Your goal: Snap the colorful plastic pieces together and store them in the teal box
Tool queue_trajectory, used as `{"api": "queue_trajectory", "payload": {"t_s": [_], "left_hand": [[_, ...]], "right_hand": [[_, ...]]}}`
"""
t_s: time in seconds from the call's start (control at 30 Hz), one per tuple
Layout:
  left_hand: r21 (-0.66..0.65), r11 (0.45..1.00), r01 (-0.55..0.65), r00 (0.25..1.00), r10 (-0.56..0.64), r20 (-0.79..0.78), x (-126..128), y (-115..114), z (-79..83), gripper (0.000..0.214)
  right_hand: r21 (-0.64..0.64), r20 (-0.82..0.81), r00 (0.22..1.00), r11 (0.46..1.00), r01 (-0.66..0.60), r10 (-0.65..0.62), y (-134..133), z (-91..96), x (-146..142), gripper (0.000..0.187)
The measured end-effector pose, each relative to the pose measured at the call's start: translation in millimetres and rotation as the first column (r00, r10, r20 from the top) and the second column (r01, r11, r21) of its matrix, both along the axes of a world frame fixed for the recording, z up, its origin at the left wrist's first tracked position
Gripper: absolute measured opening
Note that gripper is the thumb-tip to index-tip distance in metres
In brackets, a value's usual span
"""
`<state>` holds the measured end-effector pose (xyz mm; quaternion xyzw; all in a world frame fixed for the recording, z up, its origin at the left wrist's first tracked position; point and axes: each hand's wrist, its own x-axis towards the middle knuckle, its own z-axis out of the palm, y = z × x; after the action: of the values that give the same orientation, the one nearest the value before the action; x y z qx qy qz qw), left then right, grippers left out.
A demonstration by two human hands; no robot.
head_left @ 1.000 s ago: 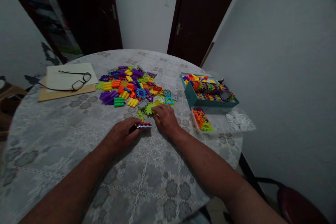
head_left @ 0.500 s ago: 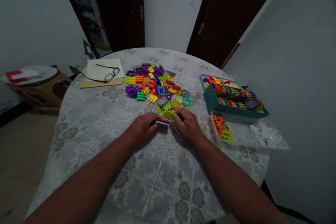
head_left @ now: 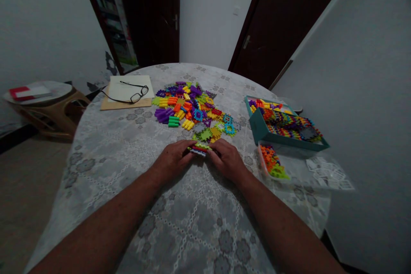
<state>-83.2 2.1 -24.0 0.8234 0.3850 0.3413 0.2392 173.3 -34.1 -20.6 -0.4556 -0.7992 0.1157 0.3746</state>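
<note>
My left hand (head_left: 173, 159) and my right hand (head_left: 226, 159) meet at the middle of the round table (head_left: 135, 171). Between their fingertips they pinch a small stack of flat toy pieces (head_left: 198, 150), green on top with red and white below. Both hands rest on the patterned cloth. Just beyond the stack lies a spread pile of coloured plastic building pieces (head_left: 189, 109), purple, orange, yellow, green and blue.
A teal box (head_left: 261, 130) full of coloured pieces stands at the right, with a clear tray (head_left: 298, 169) of orange and green pieces in front of it. Glasses (head_left: 135, 94) lie on papers at the back left. A wooden stool (head_left: 48, 109) stands left of the table.
My right hand drew a green piece from the pile's edge toward the left hand's stack, and both hands now close on it together. The view has swung left.
</note>
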Motion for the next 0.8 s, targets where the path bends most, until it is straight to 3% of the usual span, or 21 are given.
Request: {"api": "queue_trajectory", "payload": {"t_s": [0.3,0.47,0.53,0.6,0.7,0.8], "left_hand": [[-0.027,0.999,0.018,1.000,-0.019,-0.019,1,2,-2.3,0.036],[-0.062,0.996,0.063,0.998,-0.064,-0.008,0,1,0.5,0.034],[-0.072,0.994,0.078,0.997,-0.079,-0.008,1,-1,3.4,0.029],[-0.072,0.995,0.072,0.997,-0.074,-0.020,1,-2,6.3,0.025],[-0.076,0.994,0.074,0.995,-0.078,-0.055,2,-4,9.8,0.022],[-0.090,0.989,0.114,0.989,-0.121,-0.080,2,-5,11.1,0.018]], "right_hand": [[-0.096,-0.064,0.988,0.985,-0.144,0.139,-2,4.7,-6,0.034],[-0.113,-0.115,0.987,0.985,-0.129,0.116,1,0.9,-8,0.033],[-0.046,-0.091,0.996,0.999,-0.024,0.019,7,-4.5,-1,0.031],[0.056,-0.036,0.987,0.986,0.160,-0.158,17,-11.7,11,0.032],[0.141,0.081,0.892,0.891,0.432,-0.445,32,-24.5,33,0.041],[0.118,0.215,0.781,0.809,0.575,-0.587,41,-36.6,47,0.047]]}}
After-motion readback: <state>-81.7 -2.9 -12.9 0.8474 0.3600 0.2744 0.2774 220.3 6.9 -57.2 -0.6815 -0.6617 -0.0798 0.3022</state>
